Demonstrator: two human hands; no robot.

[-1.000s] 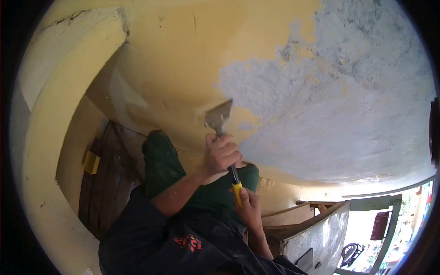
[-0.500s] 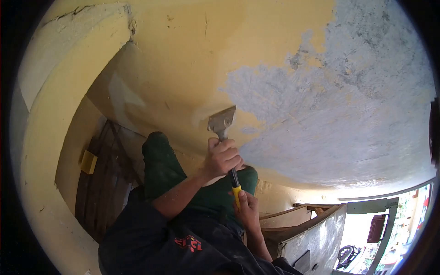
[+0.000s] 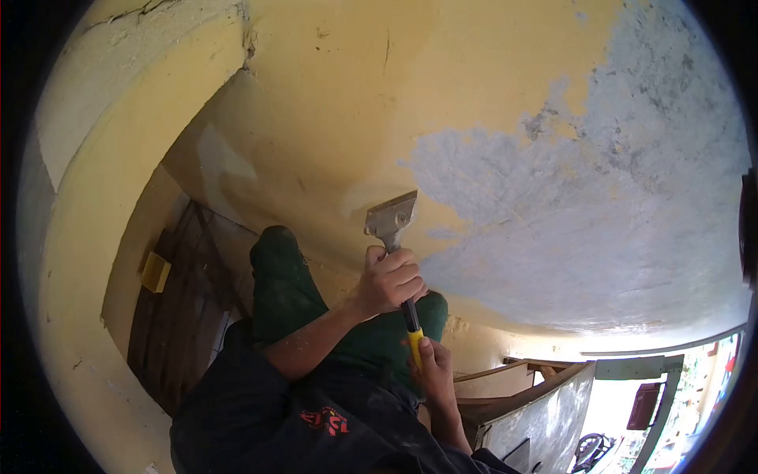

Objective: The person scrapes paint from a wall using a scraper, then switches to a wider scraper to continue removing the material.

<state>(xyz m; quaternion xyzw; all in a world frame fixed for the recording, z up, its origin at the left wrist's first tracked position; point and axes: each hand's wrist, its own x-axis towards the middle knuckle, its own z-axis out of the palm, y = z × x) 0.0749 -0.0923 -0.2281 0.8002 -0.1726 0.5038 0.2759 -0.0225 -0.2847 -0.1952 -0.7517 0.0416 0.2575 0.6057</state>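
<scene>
Steel, flat and wide, the scraper (image 3: 392,223) blade presses the chalky yellow wall (image 3: 332,103); my left grip (image 3: 388,280) and right grip (image 3: 431,365) clench its handle.

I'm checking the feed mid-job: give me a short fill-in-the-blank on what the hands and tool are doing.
1. Both hands grip one ____ with a metal blade.
2. The left hand holds it nearer the blade; the right hand holds its ____ handle end.
3. The blade meets the wall where yellow paint borders bare ____ plaster.

Missing words: scraper; yellow; grey
</scene>
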